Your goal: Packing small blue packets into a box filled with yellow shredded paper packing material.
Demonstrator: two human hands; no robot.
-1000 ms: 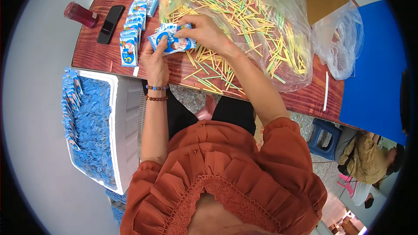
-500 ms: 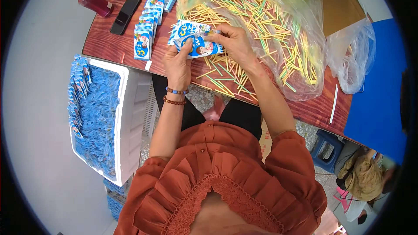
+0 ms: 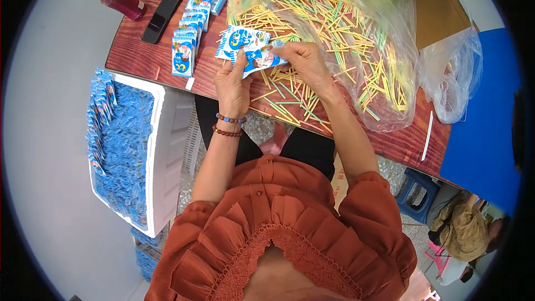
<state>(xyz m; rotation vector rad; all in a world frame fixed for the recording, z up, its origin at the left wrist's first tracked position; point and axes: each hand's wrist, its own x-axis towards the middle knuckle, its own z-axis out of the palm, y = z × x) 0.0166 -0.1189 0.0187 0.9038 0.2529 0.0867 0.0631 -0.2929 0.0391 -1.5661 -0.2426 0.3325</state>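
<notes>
My left hand [image 3: 233, 83] pinches the lower edge of a blue and white packet [image 3: 255, 62] between thumb and fingers. At the packet's right end, my right hand [image 3: 305, 61] is closed with its fingertips on the wrapper. Just behind lies another blue and white packet [image 3: 241, 38], partly covered by the held one. Loose yellow and green thin sticks [image 3: 290, 97] are spread on the table below and right of my hands. More sticks [image 3: 329, 17] lie in a large clear plastic bag [image 3: 384, 72] beyond them.
On the red wood-grain table [image 3: 145, 58], a row of packets [image 3: 184, 56], a phone [image 3: 161, 19] and a jar of red liquid [image 3: 122, 3] stand left. A white foam box [image 3: 159, 134] full of blue packets is beside the table. A blue stool [image 3: 418, 192] is at right.
The held packet has tilted, its right end rising. My right hand has moved slightly down and right, and my left hand slightly right.
</notes>
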